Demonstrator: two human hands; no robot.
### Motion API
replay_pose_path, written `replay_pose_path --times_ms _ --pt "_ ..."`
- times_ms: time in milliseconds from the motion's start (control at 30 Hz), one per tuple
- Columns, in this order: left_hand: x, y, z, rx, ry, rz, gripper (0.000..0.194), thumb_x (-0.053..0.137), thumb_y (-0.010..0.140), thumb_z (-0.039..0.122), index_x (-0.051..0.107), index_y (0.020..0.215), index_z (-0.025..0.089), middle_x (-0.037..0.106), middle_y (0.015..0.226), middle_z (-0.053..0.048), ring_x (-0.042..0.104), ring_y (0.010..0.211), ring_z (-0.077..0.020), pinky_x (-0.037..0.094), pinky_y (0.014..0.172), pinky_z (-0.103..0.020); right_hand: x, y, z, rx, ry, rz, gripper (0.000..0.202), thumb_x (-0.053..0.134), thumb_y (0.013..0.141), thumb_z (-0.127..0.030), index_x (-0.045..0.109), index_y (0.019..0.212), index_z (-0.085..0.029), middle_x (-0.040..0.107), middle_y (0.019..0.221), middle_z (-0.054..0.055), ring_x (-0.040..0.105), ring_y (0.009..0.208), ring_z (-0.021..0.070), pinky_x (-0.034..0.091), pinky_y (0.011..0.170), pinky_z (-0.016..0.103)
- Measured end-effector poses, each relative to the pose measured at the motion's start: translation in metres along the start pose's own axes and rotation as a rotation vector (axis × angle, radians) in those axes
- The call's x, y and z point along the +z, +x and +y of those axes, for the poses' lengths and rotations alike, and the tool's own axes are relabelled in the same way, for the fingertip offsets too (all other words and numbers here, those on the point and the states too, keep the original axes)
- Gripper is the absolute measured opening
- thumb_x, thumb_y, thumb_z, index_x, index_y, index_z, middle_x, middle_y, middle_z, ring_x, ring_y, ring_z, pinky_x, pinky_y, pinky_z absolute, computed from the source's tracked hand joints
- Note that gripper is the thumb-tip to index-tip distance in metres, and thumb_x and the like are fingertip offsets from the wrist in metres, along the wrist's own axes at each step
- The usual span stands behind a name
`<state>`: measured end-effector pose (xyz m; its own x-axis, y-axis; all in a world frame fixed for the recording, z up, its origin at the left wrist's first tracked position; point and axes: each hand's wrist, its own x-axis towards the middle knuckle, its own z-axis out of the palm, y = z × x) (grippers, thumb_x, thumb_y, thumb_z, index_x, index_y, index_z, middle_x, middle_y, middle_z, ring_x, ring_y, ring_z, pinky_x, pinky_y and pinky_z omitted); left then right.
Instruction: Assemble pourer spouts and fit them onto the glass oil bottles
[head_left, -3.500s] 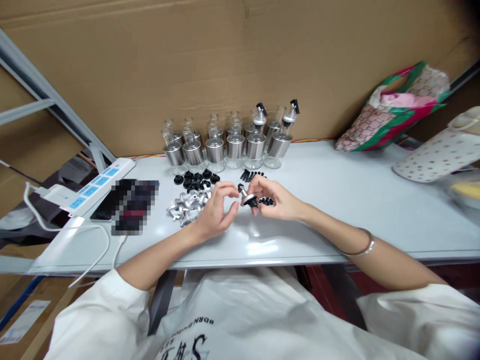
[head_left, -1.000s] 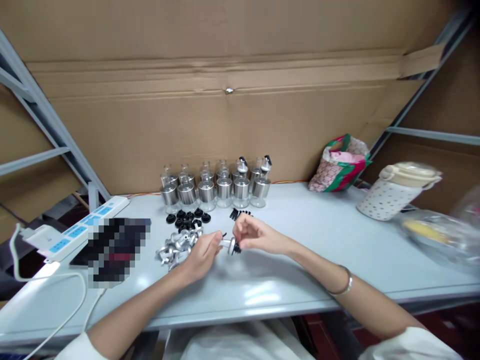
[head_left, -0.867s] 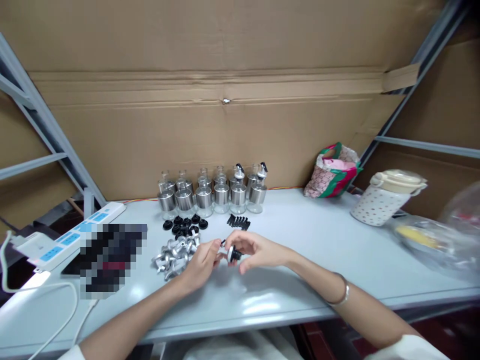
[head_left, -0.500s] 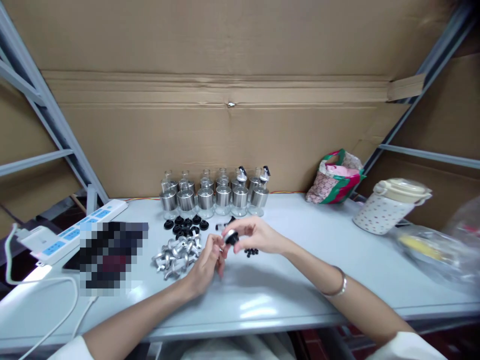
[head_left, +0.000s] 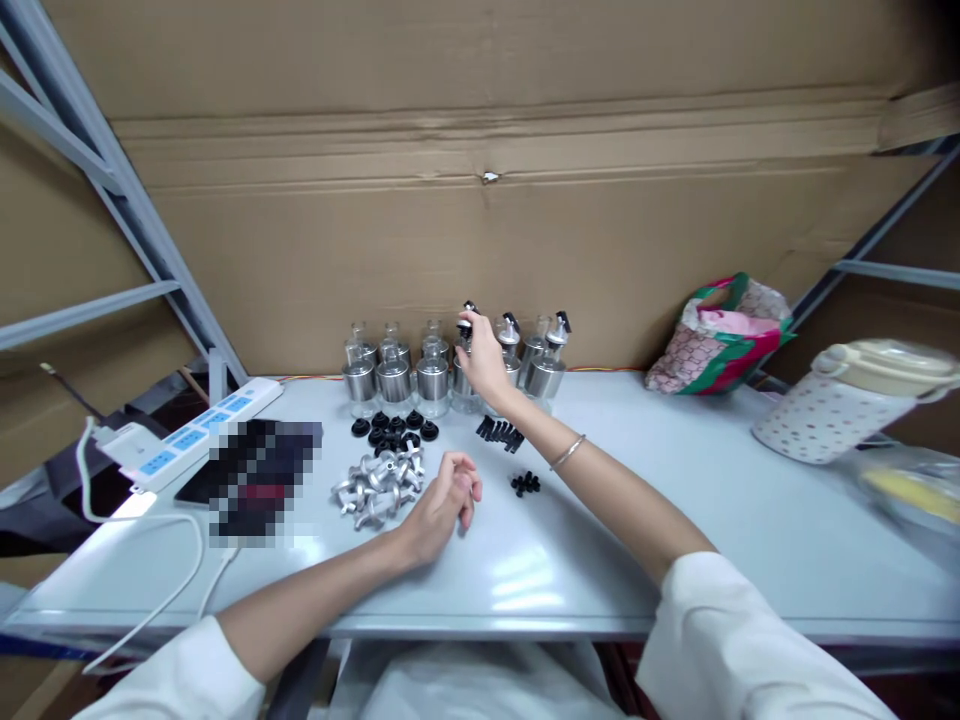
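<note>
My right hand [head_left: 484, 358] reaches to the bottle rows and grips a black-and-silver pourer top [head_left: 465, 326] over the mouth of a bottle; the fingers partly hide both. My left hand [head_left: 444, 505] rests on the table with loosely curled fingers and nothing visible in it. Several glass bottles with steel sleeves [head_left: 394, 382] stand in two rows. Two at the right carry pourer tops [head_left: 556, 332]. In front lie black round caps [head_left: 390, 432], silver pourer parts [head_left: 381, 486], black flip pieces [head_left: 499, 433] and small black plugs [head_left: 526, 484].
A power strip [head_left: 202, 432] and a blurred dark object [head_left: 262, 480] with a white cable lie at the left. At the right are a patterned bag [head_left: 720, 340], a dotted container [head_left: 832, 410] and a plastic-wrapped yellow item [head_left: 915, 495]. Cardboard [head_left: 375, 240] stands behind.
My right hand has moved up and away with the black-and-silver top, from beside my left hand to a bottle. My left hand has let go. The view has shifted.
</note>
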<state>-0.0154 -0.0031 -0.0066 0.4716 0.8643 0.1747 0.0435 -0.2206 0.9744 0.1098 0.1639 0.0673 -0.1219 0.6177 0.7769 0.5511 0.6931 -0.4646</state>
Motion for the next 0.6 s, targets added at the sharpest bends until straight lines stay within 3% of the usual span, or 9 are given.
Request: replay_pose_path --times_ms 200,367,500,600 --pt "0.001 0.001 0.002 -0.055 -0.005 -0.022 0.036 0.039 0.089 0.056 0.031 0.094 0.022 0.046 0.081 0.004 0.043 0.056 -0.0065 0.038 0.062 -0.027 -0.009 -0.01 -0.002 -0.027 0.062 0.037 0.047 0.047 0.081 -0.009 0.038 0.126 -0.019 0.047 0.123 0.013 0.052 0.113 0.024 0.046 0.097 0.041" --pt "-0.004 0.006 0.005 -0.181 -0.396 -0.107 0.06 0.077 0.067 0.039 0.03 0.101 0.024 0.048 0.096 0.001 0.058 0.066 -0.0095 0.045 0.071 -0.033 -0.043 -0.019 -0.032 -0.022 0.239 0.118 0.057 0.054 0.086 -0.025 0.024 0.134 -0.029 0.037 0.131 0.013 0.053 0.114 0.0255 0.054 0.086 0.04" --pt "-0.008 0.009 0.006 -0.286 -0.699 -0.163 0.071 0.083 0.058 0.03 0.037 0.112 0.025 0.056 0.106 -0.004 0.064 0.084 -0.0183 0.042 0.087 -0.043 -0.072 -0.041 -0.061 0.015 0.358 0.081 0.062 0.06 0.085 -0.038 0.02 0.133 -0.034 0.038 0.129 0.01 0.054 0.117 0.0247 0.057 0.083 0.035" --pt "-0.01 0.01 0.006 -0.325 -0.736 -0.232 0.064 0.085 0.054 0.028 0.051 0.108 0.019 0.059 0.112 -0.01 0.059 0.101 -0.0211 0.036 0.097 -0.041 -0.085 -0.062 -0.074 0.054 0.401 0.031 0.06 0.059 0.085 -0.045 0.022 0.131 -0.035 0.042 0.125 0.008 0.059 0.11 0.0236 0.058 0.082 0.035"
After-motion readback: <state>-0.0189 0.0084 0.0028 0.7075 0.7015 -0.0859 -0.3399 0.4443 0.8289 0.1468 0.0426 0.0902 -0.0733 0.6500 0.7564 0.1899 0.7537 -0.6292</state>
